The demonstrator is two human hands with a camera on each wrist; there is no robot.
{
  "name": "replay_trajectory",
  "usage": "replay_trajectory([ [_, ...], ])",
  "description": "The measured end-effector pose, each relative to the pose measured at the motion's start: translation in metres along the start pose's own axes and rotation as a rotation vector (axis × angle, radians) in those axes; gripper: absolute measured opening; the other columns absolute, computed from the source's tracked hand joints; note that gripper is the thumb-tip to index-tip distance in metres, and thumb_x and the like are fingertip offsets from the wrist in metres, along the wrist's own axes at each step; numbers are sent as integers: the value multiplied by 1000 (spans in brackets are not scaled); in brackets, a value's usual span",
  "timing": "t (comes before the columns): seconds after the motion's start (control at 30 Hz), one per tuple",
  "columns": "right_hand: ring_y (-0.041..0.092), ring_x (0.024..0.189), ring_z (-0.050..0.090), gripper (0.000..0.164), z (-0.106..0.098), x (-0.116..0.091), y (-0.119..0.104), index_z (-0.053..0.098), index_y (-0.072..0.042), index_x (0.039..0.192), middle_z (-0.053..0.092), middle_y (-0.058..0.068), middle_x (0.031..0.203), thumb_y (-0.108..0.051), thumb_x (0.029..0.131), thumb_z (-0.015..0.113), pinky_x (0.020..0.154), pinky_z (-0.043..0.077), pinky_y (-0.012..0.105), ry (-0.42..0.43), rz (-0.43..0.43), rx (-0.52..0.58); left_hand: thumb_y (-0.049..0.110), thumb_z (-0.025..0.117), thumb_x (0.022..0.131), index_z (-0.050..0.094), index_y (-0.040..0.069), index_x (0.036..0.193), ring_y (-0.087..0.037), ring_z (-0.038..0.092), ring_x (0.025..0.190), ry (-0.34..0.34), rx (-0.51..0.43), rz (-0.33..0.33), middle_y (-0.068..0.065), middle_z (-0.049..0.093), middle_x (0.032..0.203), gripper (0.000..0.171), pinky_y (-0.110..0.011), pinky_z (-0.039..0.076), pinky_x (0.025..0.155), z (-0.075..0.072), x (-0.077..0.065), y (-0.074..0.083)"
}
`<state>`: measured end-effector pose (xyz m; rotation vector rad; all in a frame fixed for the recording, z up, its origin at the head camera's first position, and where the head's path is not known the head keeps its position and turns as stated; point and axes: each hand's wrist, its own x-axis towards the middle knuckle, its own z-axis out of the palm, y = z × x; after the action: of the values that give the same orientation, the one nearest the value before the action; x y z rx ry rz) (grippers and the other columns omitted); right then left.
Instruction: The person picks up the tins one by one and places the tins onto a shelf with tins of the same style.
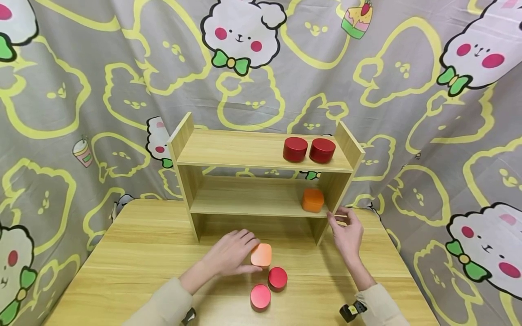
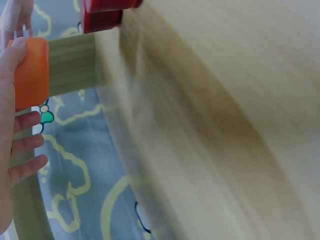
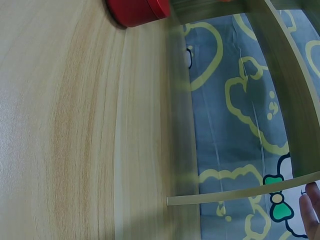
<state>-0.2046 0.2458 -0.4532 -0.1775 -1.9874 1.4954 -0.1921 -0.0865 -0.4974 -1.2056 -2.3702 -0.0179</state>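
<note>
My left hand (image 1: 230, 253) holds an orange rounded-square tin (image 1: 261, 255) low in front of the wooden shelf (image 1: 261, 192). In the left wrist view the thumb lies on this orange tin (image 2: 32, 72), with the other fingers spread below it. Two red round tins, one nearer (image 1: 260, 297) and one farther (image 1: 277, 278), stand on the table just right of the left hand. At the shelf's right side panel, my right hand (image 1: 347, 233) grips the edge between thumb and fingers. Only some fingertips (image 3: 312, 197) of it show in the right wrist view.
Two more red tins, a left one (image 1: 295, 149) and a right one (image 1: 322, 150), stand on the top board's right part. Another orange tin (image 1: 312, 200) sits at the right end of the middle board. A patterned curtain (image 1: 253, 99) hangs behind the wooden table (image 1: 134, 253).
</note>
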Motion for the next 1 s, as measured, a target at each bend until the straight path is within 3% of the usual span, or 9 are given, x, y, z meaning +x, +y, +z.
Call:
replay_trajectory([
  [0.3, -8, 75, 65, 18, -2, -2, -9, 68, 12, 102, 64, -8, 90, 6, 88, 77, 65, 54, 5, -4, -24, 5, 76, 66, 87, 67, 18, 119, -14, 67, 102, 23, 37, 46, 5, 70, 110, 67, -29, 61, 87, -16, 17, -2],
  [0.7, -9, 77, 64, 20, -1, 0, 0, 68, 11, 106, 63, -12, 91, 4, 89, 76, 66, 54, 5, -5, 2, -9, 76, 61, 92, 66, 18, 124, -14, 67, 107, 3, 53, 104, 5, 69, 115, 66, -28, 59, 92, -39, 45, -8],
  [1.0, -11, 77, 63, 19, 0, 4, 14, 69, 9, 106, 62, -16, 90, 2, 90, 77, 66, 54, 5, 0, 10, -29, 76, 60, 92, 66, 18, 122, -11, 66, 102, 27, 40, 96, 6, 69, 114, 66, -24, 59, 83, -49, 65, -11],
])
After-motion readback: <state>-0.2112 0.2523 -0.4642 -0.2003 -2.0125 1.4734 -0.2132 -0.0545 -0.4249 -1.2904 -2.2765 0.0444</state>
